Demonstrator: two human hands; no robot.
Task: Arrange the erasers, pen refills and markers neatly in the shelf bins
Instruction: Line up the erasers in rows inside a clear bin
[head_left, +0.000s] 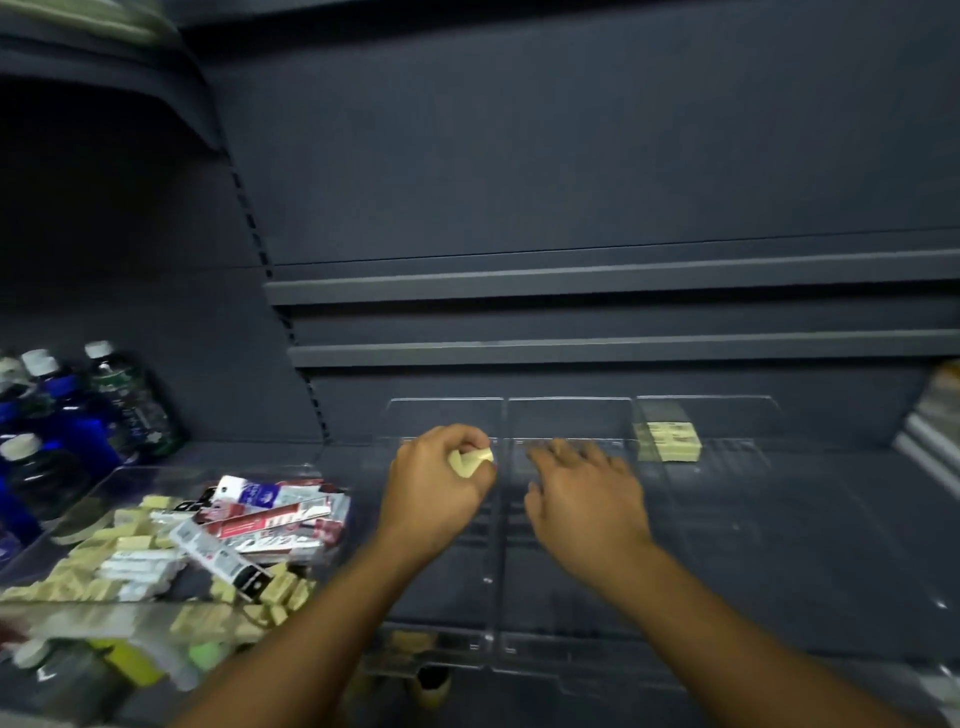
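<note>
**Colleague:** What do you have in your hands at this moment?

**Me:** My left hand (436, 483) is curled around a cream eraser (470, 461). The thumb and fingers pinch it, and only its end looks out. Maybe there are two pieces; I cannot tell. My right hand (584, 493) holds nothing. Its fingers are apart and relaxed above the middle bin (569, 401).

**Colleague:** And where should the eraser go?

**Me:** I think to the small stack of erasers (670, 441) at the back of the right bin (727, 399). My left hand is over the left bin (441, 402), so it is well apart from that stack.

**Colleague:** What can go wrong?

**Me:** First, the dividers are clear plastic and hard to see. I could knock my knuckles on one, or drop the eraser in the wrong bin. Second, the stack is loose. If I push the new piece against it too hard, it may slide or fall over, and then it is not neat. Third, the picture is blurred, so I judge that my hands move fast, and a small smooth eraser can slip from a pinch.

**Colleague:** And the rest?

**Me:** Many loose erasers (124, 545) and pen refill packs (270, 519) wait mixed in the tray (156, 467) on the left. If I reach there without looking, I could take the wrong item.
</note>
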